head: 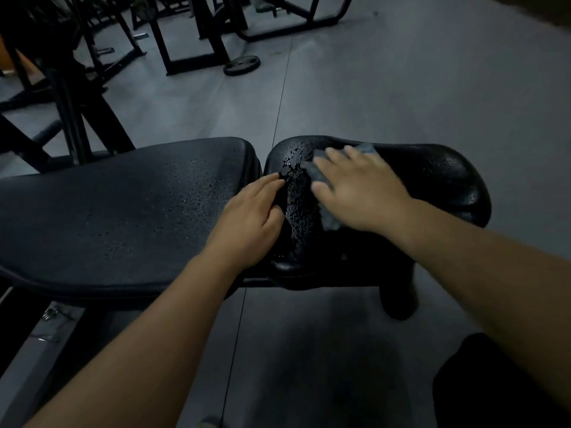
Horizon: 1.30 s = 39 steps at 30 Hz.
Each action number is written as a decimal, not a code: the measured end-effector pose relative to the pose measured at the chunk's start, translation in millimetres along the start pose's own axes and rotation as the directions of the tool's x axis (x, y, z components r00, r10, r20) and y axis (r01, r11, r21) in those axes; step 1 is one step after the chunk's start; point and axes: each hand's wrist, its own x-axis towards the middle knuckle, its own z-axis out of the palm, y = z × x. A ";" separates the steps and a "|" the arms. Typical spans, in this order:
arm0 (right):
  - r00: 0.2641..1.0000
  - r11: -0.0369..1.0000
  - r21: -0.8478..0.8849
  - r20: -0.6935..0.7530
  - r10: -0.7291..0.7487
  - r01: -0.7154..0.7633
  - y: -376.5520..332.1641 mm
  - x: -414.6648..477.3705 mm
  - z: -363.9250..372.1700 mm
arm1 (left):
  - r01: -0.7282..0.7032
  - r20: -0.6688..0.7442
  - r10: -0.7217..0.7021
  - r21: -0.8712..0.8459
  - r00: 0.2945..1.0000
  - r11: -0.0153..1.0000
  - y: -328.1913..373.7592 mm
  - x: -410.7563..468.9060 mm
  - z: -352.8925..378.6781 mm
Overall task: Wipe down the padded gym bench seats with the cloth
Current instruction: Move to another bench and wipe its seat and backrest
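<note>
Near edge: both bare forearms reach in from the bottom, with grey floor below them.

Left hand rests on the near left edge of the seat pad, by the gap between the two pads. Its fingers are fairly straight and it holds nothing, so it looks like bracing only.

Right hand lies flat with fingers spread, pressing the grey cloth onto the top of the seat pad. It is not gripping. The cloth is mostly hidden under the palm, with bits poking out at the left, near and far sides. The hand is slightly blurred.

Wet patch: beaded liquid sits on the seat pad between the two hands, just left of the cloth and not wiped yet. The right part of the seat pad looks shiny; can't tell if it has been wiped.

Long pad, left of the seat pad: scattered droplets cover its right half, and no cloth is on it. It looks untouched.

Progress: early, I'd say. The seat pad is mid-wipe. The wet strip is still to do, then the whole long pad.

Far: a weight plate lies flat on the floor, with black machine frames behind it, far left.
</note>
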 end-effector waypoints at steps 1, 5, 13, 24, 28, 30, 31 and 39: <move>1.000 1.000 -0.022 0.010 0.021 -0.021 -15.6 6.8 1.7 | 0.001 0.005 -0.001 -0.013 1.000 1.000 -0.5 0.1 0.1; 0.961 0.961 0.005 -0.021 -0.275 0.275 -36.1 -43.9 3.0 | 0.056 -0.029 -0.061 -0.141 0.998 0.988 0.7 1.5 -0.9; 0.999 0.999 -0.040 0.032 -0.001 0.002 -37.0 17.3 5.5 | 0.056 -0.061 -0.059 -0.051 0.996 0.997 1.8 -2.3 1.4; 0.998 0.999 -0.015 0.045 0.034 -0.034 -35.0 54.6 1.8 | 0.074 -0.046 -0.074 -0.001 0.996 0.997 3.2 1.3 -1.6; 0.988 0.987 0.041 0.012 -0.155 0.154 -54.3 29.3 9.6 | 0.076 -0.034 -0.077 -0.009 0.996 0.997 4.4 0.0 -3.1; 0.970 0.967 0.065 -0.014 -0.244 0.245 -35.8 12.9 5.4 | 0.071 -0.025 -0.072 -0.007 0.997 0.997 2.3 0.5 -4.5; 0.972 0.970 0.061 -0.019 -0.233 0.234 -24.1 18.2 4.7 | 0.071 -0.021 -0.071 -0.008 0.997 0.997 0.0 0.7 -4.7; 0.987 0.991 0.006 0.088 -0.134 0.134 -56.0 70.5 11.2 | 0.129 -0.065 -0.131 -0.027 0.989 0.991 0.3 -3.2 0.2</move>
